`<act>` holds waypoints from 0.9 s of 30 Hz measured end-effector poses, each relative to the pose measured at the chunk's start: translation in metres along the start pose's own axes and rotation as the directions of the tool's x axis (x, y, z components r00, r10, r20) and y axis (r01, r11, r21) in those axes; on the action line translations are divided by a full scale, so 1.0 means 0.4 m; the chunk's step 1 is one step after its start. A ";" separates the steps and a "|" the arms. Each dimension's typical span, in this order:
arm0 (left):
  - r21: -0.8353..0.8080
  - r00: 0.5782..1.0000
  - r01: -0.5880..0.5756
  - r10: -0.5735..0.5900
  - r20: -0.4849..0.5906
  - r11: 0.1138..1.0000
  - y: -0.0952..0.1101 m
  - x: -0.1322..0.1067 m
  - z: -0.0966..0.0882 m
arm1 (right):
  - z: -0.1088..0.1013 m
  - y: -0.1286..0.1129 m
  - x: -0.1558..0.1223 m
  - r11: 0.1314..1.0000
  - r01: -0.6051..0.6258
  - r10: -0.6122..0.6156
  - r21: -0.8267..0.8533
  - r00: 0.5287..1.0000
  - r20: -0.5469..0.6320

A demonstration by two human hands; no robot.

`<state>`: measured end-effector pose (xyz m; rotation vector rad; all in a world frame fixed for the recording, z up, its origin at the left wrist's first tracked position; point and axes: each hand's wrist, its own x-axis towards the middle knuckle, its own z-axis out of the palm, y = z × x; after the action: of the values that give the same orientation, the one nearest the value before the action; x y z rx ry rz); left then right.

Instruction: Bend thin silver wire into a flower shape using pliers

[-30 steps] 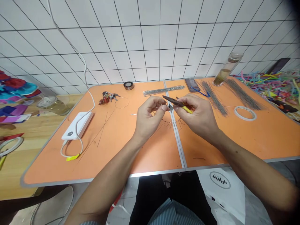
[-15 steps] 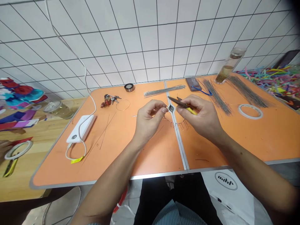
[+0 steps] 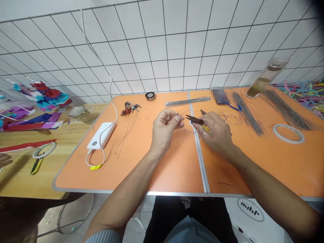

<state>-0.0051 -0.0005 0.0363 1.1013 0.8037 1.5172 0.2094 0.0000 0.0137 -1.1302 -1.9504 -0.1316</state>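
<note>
Over the seam of the orange table (image 3: pixel 177 172), my left hand (image 3: pixel 165 130) pinches a thin bent wire (image 3: pixel 186 130) between thumb and fingertips. My right hand (image 3: pixel 215 133) is wrapped round pliers (image 3: pixel 194 119) with yellow handles; their dark jaws point left, parted, close to my left fingertips. Fine wire loops curl in front of the right hand's fingers, and more looped wire (image 3: pixel 235 119) stretches off to its right. What the palm covers of the pliers is hidden.
Wire bundles (image 3: pixel 187 101) lie at the back, with more wires (image 3: pixel 248 113) at right. Around them are a glass bottle (image 3: pixel 260 84), white tape ring (image 3: pixel 288 134), phone (image 3: pixel 221 96), black tape roll (image 3: pixel 150 96), keys (image 3: pixel 130 108) and power bank (image 3: pixel 101 135). Another person's hand (image 3: pixel 5 159) is at far left.
The camera view has shifted left. The pliers' jaws now gape, and round wire loops show by my right hand. My left hand keeps its pinch.
</note>
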 end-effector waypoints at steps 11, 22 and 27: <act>-0.011 0.998 -0.011 0.011 -0.068 1.000 0.000 -0.010 0.014 | 0.017 -0.009 0.033 0.972 0.108 -0.116 -0.208 0.993 -0.029; 0.478 0.795 -0.569 0.597 0.109 0.669 0.031 -0.041 0.008 | 0.044 0.012 0.000 0.998 -0.060 0.059 0.020 0.998 0.013; 0.532 0.493 -0.817 0.749 0.443 0.224 0.064 -0.056 0.004 | 0.031 0.030 0.008 0.937 -0.298 0.288 0.183 0.954 0.082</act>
<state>-0.0122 -0.0280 0.0548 2.4579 0.7928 2.0040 0.2098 0.0149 0.0045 -1.2881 -1.7730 0.2468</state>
